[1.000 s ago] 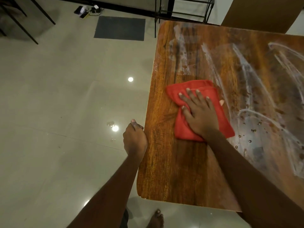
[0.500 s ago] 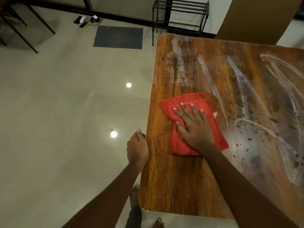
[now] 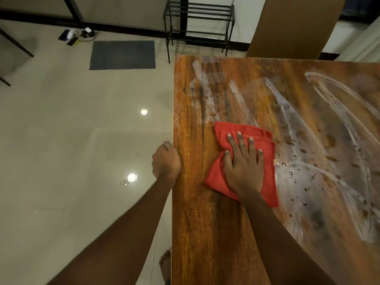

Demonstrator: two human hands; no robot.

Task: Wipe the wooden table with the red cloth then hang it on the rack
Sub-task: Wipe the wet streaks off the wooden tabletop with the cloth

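Hands apart, right hand [image 3: 244,171] flat on red cloth [image 3: 246,130], left hand [image 3: 166,159] gripping wooden table [image 3: 205,233] edge

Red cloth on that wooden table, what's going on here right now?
A person is wiping the wooden table with the red cloth. The right hand presses flat on it, while the left hand holds the table's left edge. Wet streaks and droplets cover the surface to the cloth's right. The black rack beyond the table has nothing hanging on it.
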